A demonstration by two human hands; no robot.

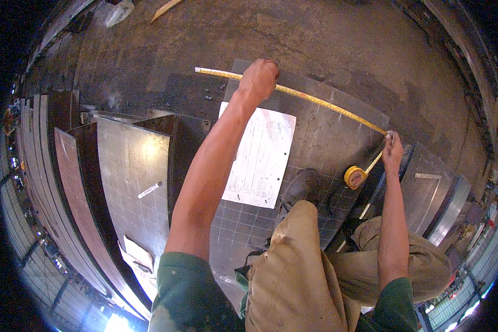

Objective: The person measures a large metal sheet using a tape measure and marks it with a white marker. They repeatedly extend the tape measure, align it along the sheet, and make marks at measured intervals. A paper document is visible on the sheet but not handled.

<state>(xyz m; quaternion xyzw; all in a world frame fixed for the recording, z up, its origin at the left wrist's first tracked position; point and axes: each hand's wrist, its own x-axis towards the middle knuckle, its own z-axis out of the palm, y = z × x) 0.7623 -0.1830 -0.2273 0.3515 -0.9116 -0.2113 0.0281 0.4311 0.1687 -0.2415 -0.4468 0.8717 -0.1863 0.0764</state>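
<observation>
One yellow metal tape-measure blade (332, 105) spans the well-parted hands, left hand (258, 79) curled over it, grip hidden, right hand (393, 150) pinching it, and should lie taut along the flat dark-grey steel plate (321, 133) beneath.

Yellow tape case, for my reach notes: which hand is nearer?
Right. The right hand is just up-right of the yellow tape case; the left hand is farther, up-left.

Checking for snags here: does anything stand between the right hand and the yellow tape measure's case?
Nothing visible does: only the tape blade runs from the right hand to the yellow case. The white sheet lies off to the left.
</observation>
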